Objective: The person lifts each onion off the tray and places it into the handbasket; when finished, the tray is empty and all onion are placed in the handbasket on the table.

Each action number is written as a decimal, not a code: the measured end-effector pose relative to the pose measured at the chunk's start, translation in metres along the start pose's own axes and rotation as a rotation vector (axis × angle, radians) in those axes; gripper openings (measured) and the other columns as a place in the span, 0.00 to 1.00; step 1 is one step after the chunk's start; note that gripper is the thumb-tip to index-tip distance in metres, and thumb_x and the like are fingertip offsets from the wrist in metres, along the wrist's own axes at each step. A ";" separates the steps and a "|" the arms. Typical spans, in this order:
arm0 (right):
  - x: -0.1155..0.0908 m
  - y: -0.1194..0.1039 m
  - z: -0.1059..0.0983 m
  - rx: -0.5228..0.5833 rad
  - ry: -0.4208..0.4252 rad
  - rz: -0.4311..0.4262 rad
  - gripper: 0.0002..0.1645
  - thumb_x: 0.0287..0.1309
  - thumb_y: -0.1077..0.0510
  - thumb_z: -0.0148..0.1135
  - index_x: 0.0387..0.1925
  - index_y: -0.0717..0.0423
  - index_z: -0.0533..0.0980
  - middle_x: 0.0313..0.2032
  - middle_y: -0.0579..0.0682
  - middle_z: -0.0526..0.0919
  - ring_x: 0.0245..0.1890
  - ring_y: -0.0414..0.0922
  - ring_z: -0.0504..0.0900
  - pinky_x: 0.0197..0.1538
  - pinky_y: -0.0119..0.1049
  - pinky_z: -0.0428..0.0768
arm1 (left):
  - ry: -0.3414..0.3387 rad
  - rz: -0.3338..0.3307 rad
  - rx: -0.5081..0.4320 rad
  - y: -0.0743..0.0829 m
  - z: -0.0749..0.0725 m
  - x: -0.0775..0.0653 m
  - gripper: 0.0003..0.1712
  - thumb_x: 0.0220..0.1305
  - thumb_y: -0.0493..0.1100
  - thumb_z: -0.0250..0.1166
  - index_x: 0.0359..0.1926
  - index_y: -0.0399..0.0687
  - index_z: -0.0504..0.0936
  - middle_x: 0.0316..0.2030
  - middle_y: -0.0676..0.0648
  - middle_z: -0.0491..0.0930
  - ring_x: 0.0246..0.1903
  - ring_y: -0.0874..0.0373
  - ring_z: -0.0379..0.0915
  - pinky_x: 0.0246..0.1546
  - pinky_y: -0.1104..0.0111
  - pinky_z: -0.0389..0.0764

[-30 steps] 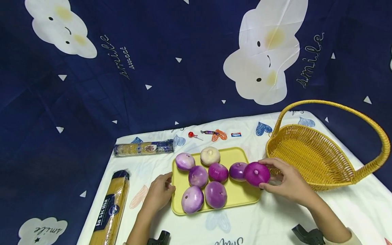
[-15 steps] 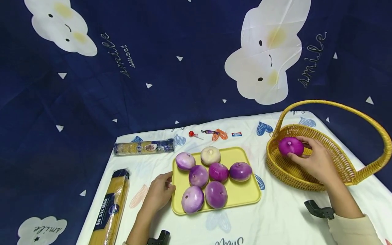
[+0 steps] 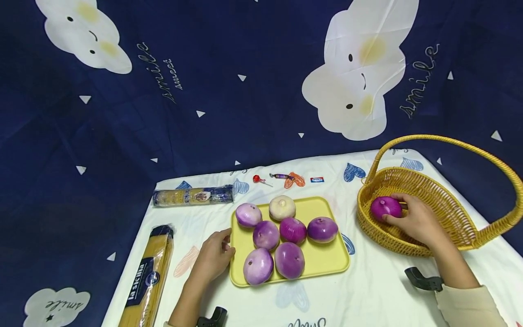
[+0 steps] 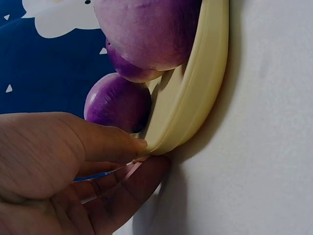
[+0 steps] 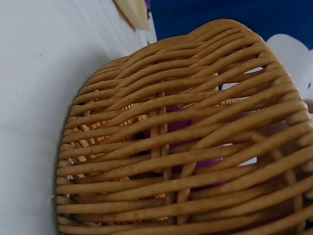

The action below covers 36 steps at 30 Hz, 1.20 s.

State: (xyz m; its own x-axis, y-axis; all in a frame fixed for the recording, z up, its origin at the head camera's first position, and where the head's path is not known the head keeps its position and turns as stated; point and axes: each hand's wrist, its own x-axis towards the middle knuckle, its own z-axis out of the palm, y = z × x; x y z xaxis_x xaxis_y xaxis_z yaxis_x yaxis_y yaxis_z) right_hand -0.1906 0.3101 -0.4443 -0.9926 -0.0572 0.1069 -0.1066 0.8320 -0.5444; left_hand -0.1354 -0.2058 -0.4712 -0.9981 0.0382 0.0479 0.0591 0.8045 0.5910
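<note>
My right hand point(image 3: 416, 219) holds a purple onion point(image 3: 386, 208) low inside the yellow wicker basket point(image 3: 461, 218), near its left side. In the right wrist view the basket's woven wall point(image 5: 146, 186) hides most of the hand and onion; only purple shows through the gaps. At the left end of the yellow tray point(image 3: 327, 263), my left hand point(image 3: 213, 255) pinches the rim, thumb above and fingers below, as the left wrist view shows. Several peeled onions lie on the tray, among them a whitish one point(image 3: 282, 208) at the back and a dark purple one point(image 3: 322, 230) at the right.
Two packs of pasta lie at left: one pack point(image 3: 194, 195) at the back, another pack point(image 3: 147, 277) nearer. A red lollipop point(image 3: 256, 179), a purple-wrapped sweet point(image 3: 282, 176) and a small blue-red packet point(image 3: 317, 180) lie behind the tray. The basket's tall handle point(image 3: 449, 141) arches over it.
My right hand has carried the purple onion from the tray's right side over into the basket and lowered it there. The left hand has stayed at the tray's rim.
</note>
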 end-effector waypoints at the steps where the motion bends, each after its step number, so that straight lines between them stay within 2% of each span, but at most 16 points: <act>1: 0.000 0.000 0.000 0.003 -0.005 -0.002 0.43 0.47 0.45 0.72 0.58 0.67 0.67 0.51 0.72 0.72 0.48 0.67 0.73 0.44 0.60 0.74 | -0.001 0.002 0.002 0.000 0.000 0.000 0.31 0.51 0.35 0.67 0.59 0.38 0.75 0.38 0.48 0.76 0.32 0.60 0.69 0.36 0.65 0.72; 4: 0.000 -0.001 -0.001 0.002 -0.020 0.002 0.45 0.48 0.44 0.71 0.58 0.68 0.66 0.51 0.73 0.72 0.49 0.68 0.72 0.44 0.60 0.74 | -0.001 0.012 0.004 -0.001 0.000 0.001 0.31 0.52 0.34 0.67 0.59 0.38 0.74 0.38 0.48 0.76 0.32 0.61 0.69 0.36 0.66 0.72; 7: 0.001 -0.004 -0.003 0.005 -0.002 0.012 0.49 0.51 0.40 0.68 0.62 0.69 0.62 0.55 0.74 0.68 0.53 0.70 0.68 0.49 0.64 0.69 | 0.000 0.012 0.001 -0.002 0.000 0.001 0.31 0.52 0.34 0.67 0.59 0.38 0.75 0.38 0.48 0.76 0.32 0.61 0.70 0.36 0.66 0.72; 9: 0.001 -0.011 -0.005 0.017 0.071 0.020 0.49 0.54 0.40 0.65 0.65 0.69 0.59 0.58 0.74 0.66 0.56 0.71 0.64 0.53 0.66 0.64 | 0.002 0.011 0.002 -0.002 0.000 0.000 0.31 0.52 0.34 0.67 0.59 0.38 0.74 0.38 0.48 0.76 0.32 0.61 0.70 0.37 0.65 0.72; 11: 0.000 -0.021 -0.006 0.043 0.197 0.013 0.47 0.56 0.43 0.64 0.67 0.66 0.58 0.59 0.72 0.66 0.56 0.69 0.64 0.53 0.65 0.62 | 0.004 0.011 0.004 -0.002 0.000 0.000 0.31 0.51 0.34 0.67 0.59 0.38 0.74 0.38 0.48 0.76 0.33 0.61 0.70 0.37 0.65 0.72; 13: -0.002 -0.036 -0.005 0.087 0.351 -0.038 0.42 0.55 0.49 0.66 0.66 0.62 0.62 0.58 0.67 0.68 0.55 0.65 0.66 0.55 0.59 0.64 | 0.007 0.010 0.006 -0.003 0.000 0.000 0.31 0.51 0.34 0.67 0.59 0.38 0.74 0.38 0.48 0.76 0.33 0.61 0.70 0.37 0.65 0.72; 15: -0.003 -0.053 0.000 0.119 0.475 -0.144 0.38 0.52 0.54 0.68 0.63 0.59 0.67 0.58 0.61 0.71 0.55 0.59 0.69 0.57 0.49 0.65 | 0.011 0.012 0.008 -0.002 0.000 0.000 0.31 0.51 0.34 0.67 0.59 0.38 0.75 0.38 0.48 0.76 0.33 0.61 0.70 0.37 0.65 0.72; 18: -0.005 -0.076 0.011 0.156 0.536 -0.331 0.35 0.45 0.59 0.71 0.59 0.56 0.73 0.58 0.54 0.74 0.57 0.53 0.71 0.60 0.33 0.64 | 0.015 0.013 0.007 -0.002 0.000 -0.001 0.31 0.51 0.34 0.67 0.59 0.38 0.75 0.38 0.48 0.76 0.32 0.62 0.70 0.36 0.66 0.72; 21: -0.008 -0.096 0.027 0.165 0.462 -0.439 0.36 0.43 0.58 0.73 0.58 0.54 0.73 0.59 0.50 0.73 0.59 0.50 0.71 0.62 0.27 0.61 | 0.019 0.016 0.007 -0.001 0.000 -0.002 0.31 0.51 0.35 0.67 0.59 0.38 0.75 0.38 0.49 0.76 0.32 0.62 0.70 0.36 0.67 0.72; 24: -0.011 -0.107 0.047 0.146 0.349 -0.477 0.39 0.44 0.56 0.73 0.60 0.54 0.71 0.60 0.50 0.72 0.59 0.50 0.71 0.63 0.34 0.64 | 0.021 0.019 0.013 -0.001 0.001 -0.002 0.31 0.51 0.35 0.67 0.59 0.38 0.74 0.38 0.49 0.76 0.32 0.62 0.70 0.36 0.66 0.72; 29: -0.012 -0.112 0.081 0.084 0.149 -0.432 0.43 0.48 0.47 0.72 0.64 0.55 0.67 0.63 0.53 0.68 0.62 0.52 0.68 0.62 0.51 0.66 | 0.018 0.020 0.011 -0.001 0.001 -0.002 0.31 0.51 0.35 0.67 0.59 0.38 0.74 0.38 0.48 0.76 0.32 0.62 0.70 0.35 0.67 0.72; 32: -0.013 -0.111 0.096 0.083 0.068 -0.377 0.44 0.49 0.43 0.70 0.64 0.55 0.66 0.64 0.55 0.67 0.63 0.53 0.67 0.61 0.53 0.67 | 0.011 0.011 0.001 -0.001 0.000 -0.002 0.31 0.52 0.35 0.67 0.60 0.38 0.74 0.38 0.49 0.76 0.32 0.62 0.70 0.35 0.67 0.72; 36: -0.013 -0.108 0.105 0.099 0.050 -0.369 0.42 0.49 0.42 0.70 0.63 0.53 0.67 0.62 0.53 0.69 0.60 0.51 0.71 0.59 0.51 0.70 | 0.011 0.005 0.001 -0.001 0.001 -0.002 0.32 0.52 0.36 0.67 0.60 0.39 0.74 0.39 0.49 0.76 0.32 0.62 0.70 0.36 0.67 0.72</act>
State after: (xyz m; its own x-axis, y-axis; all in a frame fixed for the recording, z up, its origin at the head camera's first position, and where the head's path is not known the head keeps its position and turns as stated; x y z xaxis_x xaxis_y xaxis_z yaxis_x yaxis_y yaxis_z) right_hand -0.1722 0.1630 -0.4740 -0.8825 -0.3142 0.3499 -0.4640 0.7029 -0.5392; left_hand -0.1337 -0.2061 -0.4721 -0.9976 0.0358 0.0592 0.0639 0.8049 0.5899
